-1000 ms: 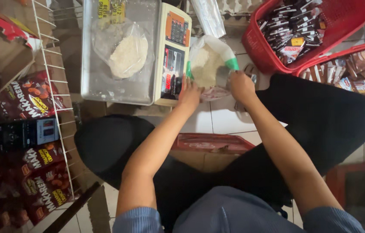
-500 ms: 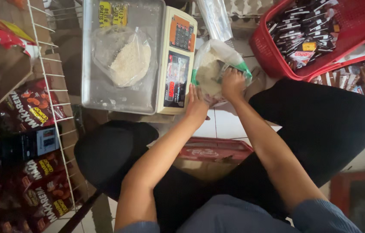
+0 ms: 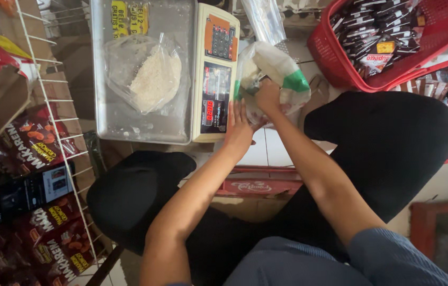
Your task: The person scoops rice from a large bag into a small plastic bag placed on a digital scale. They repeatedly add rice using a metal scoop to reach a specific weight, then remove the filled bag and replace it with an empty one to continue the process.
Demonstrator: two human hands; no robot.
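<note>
Both hands are working at the big white sack beside the scale.

Your left hand (image 3: 239, 127) is lying spread and flat against the near side of the white sack (image 3: 274, 79), which is standing on the floor just right of the digital scale (image 3: 214, 74). Your right hand (image 3: 268, 96) is reaching into its open mouth; what its fingers are doing is hidden, so you cannot tell. Soft, slumping and probably heavy with grain, the sack is best gripped by its rolled rim. A clear bag of grain (image 3: 150, 74) is resting on the pan.
</note>
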